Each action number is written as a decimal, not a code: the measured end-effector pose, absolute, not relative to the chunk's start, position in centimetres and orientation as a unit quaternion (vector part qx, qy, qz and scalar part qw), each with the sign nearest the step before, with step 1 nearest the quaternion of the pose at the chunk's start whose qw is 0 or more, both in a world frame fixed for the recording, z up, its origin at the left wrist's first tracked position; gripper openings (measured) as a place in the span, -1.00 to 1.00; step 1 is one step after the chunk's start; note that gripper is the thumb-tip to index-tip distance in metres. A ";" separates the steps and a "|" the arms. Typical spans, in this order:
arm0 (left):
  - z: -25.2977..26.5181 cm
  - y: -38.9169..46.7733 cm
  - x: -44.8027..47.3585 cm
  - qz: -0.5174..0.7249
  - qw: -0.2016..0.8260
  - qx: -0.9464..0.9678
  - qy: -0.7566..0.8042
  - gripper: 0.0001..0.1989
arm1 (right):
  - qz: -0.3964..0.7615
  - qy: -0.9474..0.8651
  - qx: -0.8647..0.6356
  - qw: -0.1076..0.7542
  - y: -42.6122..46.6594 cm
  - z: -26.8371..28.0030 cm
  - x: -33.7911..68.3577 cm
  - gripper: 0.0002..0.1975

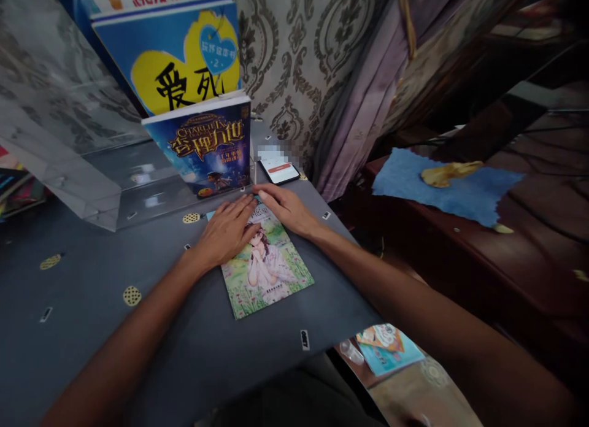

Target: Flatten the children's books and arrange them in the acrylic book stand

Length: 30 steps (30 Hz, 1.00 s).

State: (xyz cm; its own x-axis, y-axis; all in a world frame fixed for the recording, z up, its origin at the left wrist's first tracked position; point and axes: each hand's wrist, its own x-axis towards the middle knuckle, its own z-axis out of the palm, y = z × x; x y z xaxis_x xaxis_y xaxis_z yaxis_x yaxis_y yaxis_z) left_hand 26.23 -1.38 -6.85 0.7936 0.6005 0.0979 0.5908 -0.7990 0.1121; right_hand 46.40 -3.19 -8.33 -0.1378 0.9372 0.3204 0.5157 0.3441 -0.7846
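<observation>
A thin book (271,270) with a drawn girl and a flower meadow on its cover lies flat on the grey table. My left hand (226,229) rests on its upper left part, fingers stretched out and thumb apart. At the upper right corner is my right hand (286,209), its fingers extended along the top edge and its thumb over the cover. Neither hand is closed round the book. Just beyond it, a blue book (211,148) stands upright in a clear plastic rack (99,188). The hands cover part of the cover's title.
Behind the blue book stands a larger blue and yellow book (142,53). A phone (278,169) with a lit screen lies right of the rack. A blue cloth (405,181) is on a dark red surface at right. Below the table edge lies a light-blue booklet (391,353).
</observation>
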 end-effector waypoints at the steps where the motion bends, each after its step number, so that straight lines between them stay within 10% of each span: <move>1: -6.9 -1.4 26.2 0.061 0.036 0.947 0.315 -0.42 | 0.255 -0.709 -0.513 0.413 -3.2 -8.3 46.4 -0.48; 30: -5.1 -8.0 27.4 0.027 0.121 0.991 0.058 -0.54 | 0.258 -0.704 -0.523 0.404 -3.9 -7.4 46.2 -0.42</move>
State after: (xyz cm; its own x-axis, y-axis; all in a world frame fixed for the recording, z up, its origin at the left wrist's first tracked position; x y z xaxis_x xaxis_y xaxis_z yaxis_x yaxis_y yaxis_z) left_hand 27.43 -8.03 -5.12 0.9918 0.1214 0.0401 0.1082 -0.9641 0.2427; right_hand 46.24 -3.88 -7.42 -0.1257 0.9459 0.2991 0.5288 0.3190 -0.7865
